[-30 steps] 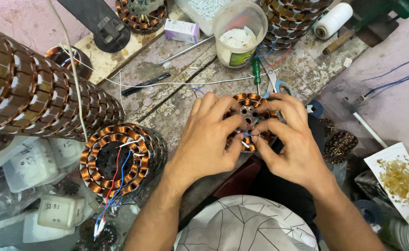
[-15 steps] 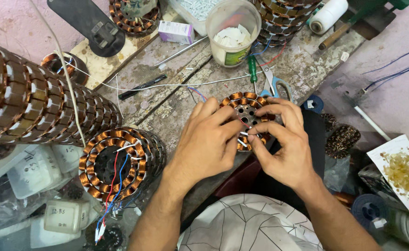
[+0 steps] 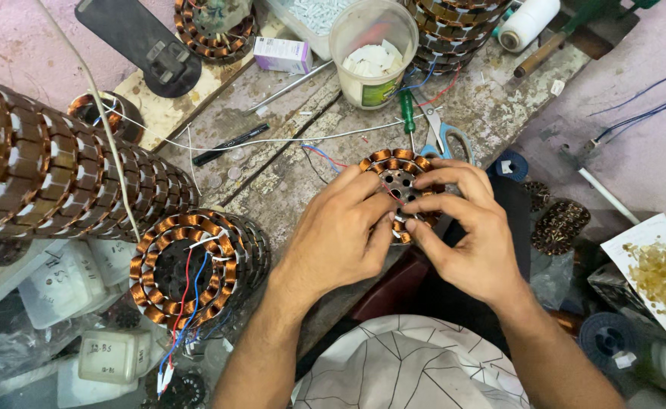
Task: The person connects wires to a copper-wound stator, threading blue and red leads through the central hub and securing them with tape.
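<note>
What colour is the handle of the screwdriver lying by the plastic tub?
Green: the screwdriver handle shows clearly in the head view, just below the tub.

Scissors [image 3: 445, 141], green screwdriver [image 3: 407, 112], plastic tub [image 3: 373, 53] lie on the workbench [image 3: 272, 174].

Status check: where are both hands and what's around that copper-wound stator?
Left hand and right hand both gripping the copper-wound stator at the bench edge. Fingertips meet on its near rim. Scissors and green screwdriver lie just behind it.
</note>
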